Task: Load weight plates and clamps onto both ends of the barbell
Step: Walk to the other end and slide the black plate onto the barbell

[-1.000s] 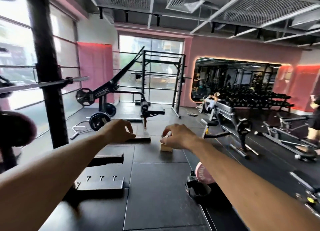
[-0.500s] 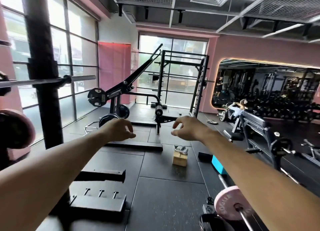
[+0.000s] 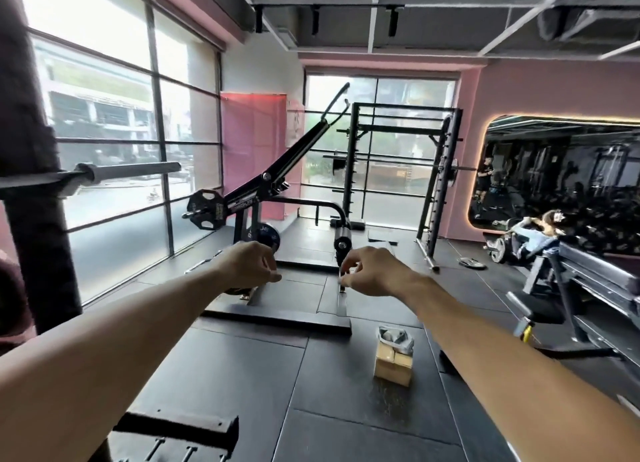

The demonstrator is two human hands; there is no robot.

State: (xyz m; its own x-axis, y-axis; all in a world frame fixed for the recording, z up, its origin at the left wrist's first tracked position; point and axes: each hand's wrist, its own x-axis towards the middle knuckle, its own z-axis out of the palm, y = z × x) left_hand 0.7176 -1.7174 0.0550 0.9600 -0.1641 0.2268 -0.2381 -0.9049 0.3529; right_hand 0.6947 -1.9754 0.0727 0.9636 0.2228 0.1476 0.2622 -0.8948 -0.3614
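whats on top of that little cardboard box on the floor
A small grey, crumpled bundle, maybe clamps or a bag, sits on the cardboard box. What is inside the bundle or the box is covered.

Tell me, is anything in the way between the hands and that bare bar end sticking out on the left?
Nothing visible blocks it. The left hand and right hand hang in open air, holding nothing. The bare barbell sleeve sticks out past the black upright post, up and left of both hands, with only clear space between.
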